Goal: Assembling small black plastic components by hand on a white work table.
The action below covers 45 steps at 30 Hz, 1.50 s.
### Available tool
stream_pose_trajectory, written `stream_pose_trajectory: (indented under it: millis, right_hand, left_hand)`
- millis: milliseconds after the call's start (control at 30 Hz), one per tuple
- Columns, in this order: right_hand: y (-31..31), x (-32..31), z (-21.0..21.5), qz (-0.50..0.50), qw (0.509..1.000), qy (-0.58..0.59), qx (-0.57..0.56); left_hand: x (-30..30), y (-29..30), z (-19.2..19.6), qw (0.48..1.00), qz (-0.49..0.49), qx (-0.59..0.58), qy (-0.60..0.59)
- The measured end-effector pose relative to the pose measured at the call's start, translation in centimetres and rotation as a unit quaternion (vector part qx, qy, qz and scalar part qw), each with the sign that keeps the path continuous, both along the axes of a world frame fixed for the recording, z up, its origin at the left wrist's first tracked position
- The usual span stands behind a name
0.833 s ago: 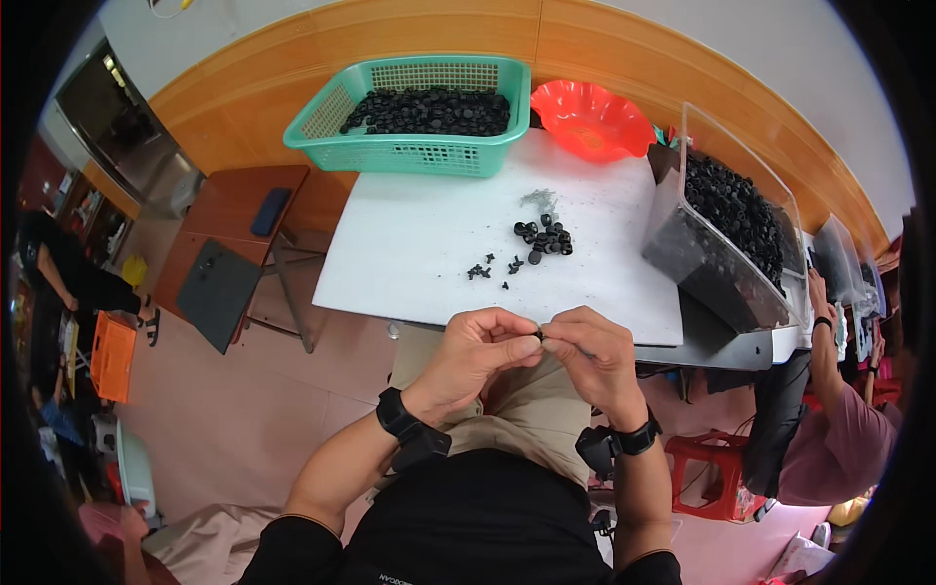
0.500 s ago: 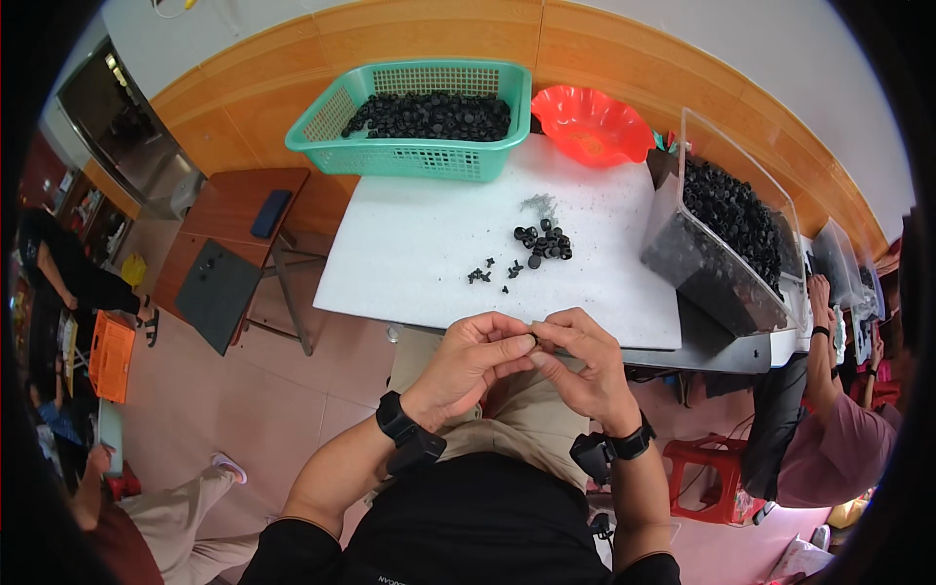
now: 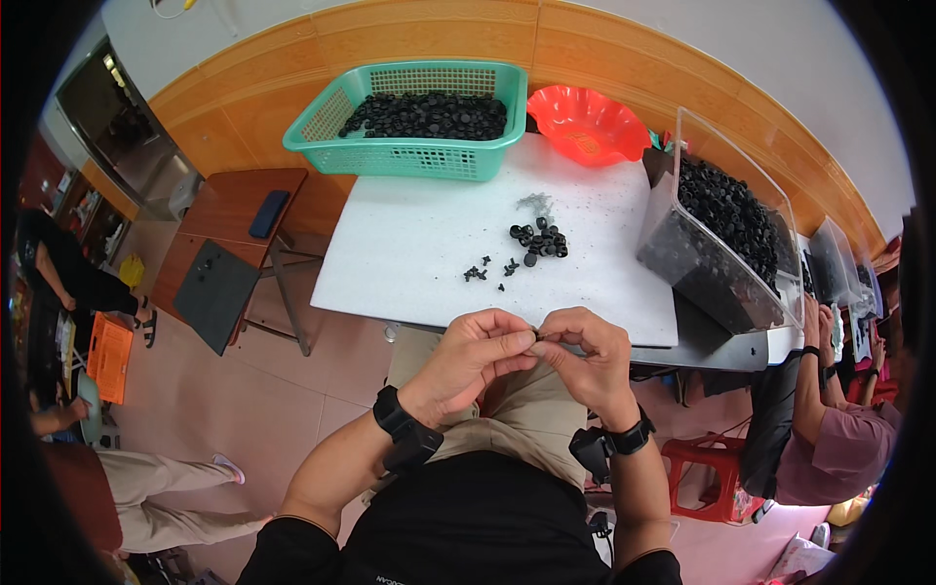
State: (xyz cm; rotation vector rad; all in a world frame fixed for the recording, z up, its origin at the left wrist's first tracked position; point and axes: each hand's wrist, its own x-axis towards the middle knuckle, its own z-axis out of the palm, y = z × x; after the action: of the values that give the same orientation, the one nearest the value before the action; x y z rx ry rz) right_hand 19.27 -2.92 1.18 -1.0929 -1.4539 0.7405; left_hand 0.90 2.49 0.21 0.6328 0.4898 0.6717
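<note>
At the near edge of the white board, my left hand [image 3: 480, 353] and my right hand [image 3: 587, 353] meet fingertip to fingertip. Both are closed in a pinch on a small dark part [image 3: 535, 333], mostly covered by the fingers. Beyond them on the white board [image 3: 390, 234] lies a cluster of round black caps [image 3: 546, 241]. Left of these are several tiny black pronged pieces [image 3: 475, 274]. A little heap of thin greyish bits [image 3: 536, 205] lies behind the caps.
A green basket [image 3: 409, 161] of black parts stands at the back, beside a red scalloped bowl [image 3: 585, 127]. To the right is a clear bin [image 3: 682, 253] full of black pieces. A brown folding table [image 3: 239, 200] is at left; a co-worker [image 3: 838, 429] sits at right.
My right hand's fingers have shifted slightly around the small dark part, and both hands stay together. At the far left, another person's arm and body have moved.
</note>
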Motion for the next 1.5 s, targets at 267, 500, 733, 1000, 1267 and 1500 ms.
stream_pose_trajectory:
  millis: [267,500,733,1000,1267,1500]
  right_hand:
    - [0.3,0.4,0.4,0.004,0.997,-0.057,0.047]
    - [0.4,0.4,0.0,0.039,0.998,-0.024,0.044]
    - [0.6,0.5,-0.5,0.029,0.996,-0.060,0.064]
    - [0.5,0.2,-0.8,0.000,0.993,-0.068,0.099]
    - [0.7,0.0,-1.8,-0.015,0.993,-0.029,0.117]
    - [0.5,-0.2,-1.9,-0.037,0.994,-0.018,0.103]
  left_hand:
    - [0.0,0.3,0.0,1.000,-0.007,-0.013,-0.014]
    - [0.2,0.2,0.0,0.999,-0.003,0.000,-0.034]
    - [0.2,0.1,0.2,0.999,-0.011,0.010,-0.034]
    - [0.1,0.1,-0.6,1.000,-0.014,0.000,-0.018]
    - [0.6,-0.2,-0.2,1.000,0.006,-0.017,-0.014]
    - [1.0,-0.5,0.2,0.999,0.023,-0.027,-0.013]
